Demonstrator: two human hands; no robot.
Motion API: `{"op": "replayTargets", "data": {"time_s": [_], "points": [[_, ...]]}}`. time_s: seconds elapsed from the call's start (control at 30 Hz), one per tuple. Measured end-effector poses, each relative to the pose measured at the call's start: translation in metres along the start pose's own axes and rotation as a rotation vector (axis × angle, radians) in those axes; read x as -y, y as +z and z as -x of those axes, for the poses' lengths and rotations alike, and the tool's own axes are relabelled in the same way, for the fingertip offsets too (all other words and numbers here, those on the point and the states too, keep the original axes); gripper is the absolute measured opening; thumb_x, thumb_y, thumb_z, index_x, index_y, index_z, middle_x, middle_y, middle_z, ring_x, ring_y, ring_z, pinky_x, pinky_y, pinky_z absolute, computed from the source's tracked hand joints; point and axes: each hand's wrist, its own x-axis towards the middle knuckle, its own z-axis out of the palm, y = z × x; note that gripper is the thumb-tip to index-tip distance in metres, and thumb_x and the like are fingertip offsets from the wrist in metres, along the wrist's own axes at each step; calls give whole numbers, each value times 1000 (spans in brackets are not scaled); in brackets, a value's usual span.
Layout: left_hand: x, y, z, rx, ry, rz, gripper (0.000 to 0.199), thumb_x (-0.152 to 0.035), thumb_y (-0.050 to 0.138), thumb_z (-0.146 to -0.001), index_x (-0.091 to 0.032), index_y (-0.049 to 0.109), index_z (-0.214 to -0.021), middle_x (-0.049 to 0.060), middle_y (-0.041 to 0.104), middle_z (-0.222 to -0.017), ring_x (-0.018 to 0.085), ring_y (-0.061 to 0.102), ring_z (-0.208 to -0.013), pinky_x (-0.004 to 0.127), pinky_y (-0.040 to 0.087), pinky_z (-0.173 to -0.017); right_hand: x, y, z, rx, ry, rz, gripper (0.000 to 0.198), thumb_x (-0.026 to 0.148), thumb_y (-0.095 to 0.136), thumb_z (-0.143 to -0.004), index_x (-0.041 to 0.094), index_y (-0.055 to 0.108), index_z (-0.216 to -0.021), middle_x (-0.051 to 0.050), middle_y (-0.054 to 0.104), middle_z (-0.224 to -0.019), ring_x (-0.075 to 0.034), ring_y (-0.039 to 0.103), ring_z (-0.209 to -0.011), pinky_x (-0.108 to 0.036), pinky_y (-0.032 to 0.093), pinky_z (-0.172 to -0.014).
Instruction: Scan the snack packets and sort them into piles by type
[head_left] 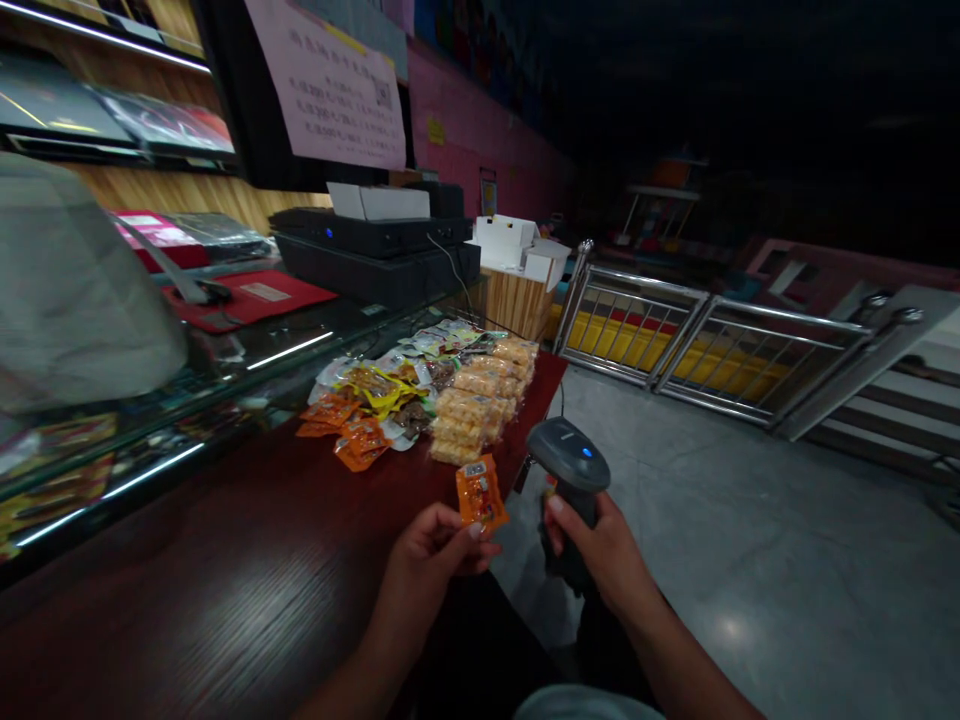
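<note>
Between the thumb and fingers of my left hand (pixel 435 550) is a small orange snack packet (pixel 478 492), held up with a barcode label at its top. My right hand (pixel 600 545) is wrapped round the handle of a dark grey barcode scanner (pixel 568 455), a blue light glowing on its head. The scanner is to the right of the packet and apart from it. Beyond my hands, several orange packets (pixel 361 443), yellow packets (pixel 382 388) and clear bags of pale yellow puffed snacks (pixel 472 405) lie in rows on the dark red wooden table (pixel 247 560).
A glass display case (pixel 300 350) runs along the left, with a whitish bag (pixel 75 290) on top. A black machine (pixel 375 250) stands behind the snacks, near white boxes (pixel 510 243). A metal railing (pixel 675 335) crosses beyond the grey floor (pixel 720 520).
</note>
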Motion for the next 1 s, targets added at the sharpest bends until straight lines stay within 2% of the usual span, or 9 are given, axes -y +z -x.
{"op": "replayTargets", "data": {"time_s": [0.2,0.53,0.8,1.0], "points": [[2,-5,-4,-44,49,10,39,-42,86,-63,-17,58,-74,5,77,-74,22,76,-79,29,61,-73,2,-9,19,198,-53,156,43,62,60,-91,19,61,-85,1,62,-58,-16,57,-54,-29,45,-58],[1,-10,-8,-86,101,-26,35,-40,85,-65,-16,60,-73,5,77,-77,21,76,-81,28,59,-76,5,-4,25,233,-81,231,46,65,57,-92,20,59,-81,2,59,-58,-14,53,-49,-28,43,-54],[3,-17,-12,-96,127,-68,39,-45,86,-65,-17,60,-73,5,77,-78,22,76,-81,29,59,-75,6,-8,19,346,-22,206,43,63,58,-92,21,57,-82,2,57,-61,-13,52,-50,-26,44,-52],[5,-18,-14,-85,140,-148,37,-47,81,-72,-17,60,-75,6,77,-78,25,77,-86,31,60,-76,3,-5,15,333,-45,171,42,61,57,-93,21,58,-80,3,55,-59,-12,51,-49,-24,41,-47]]}}
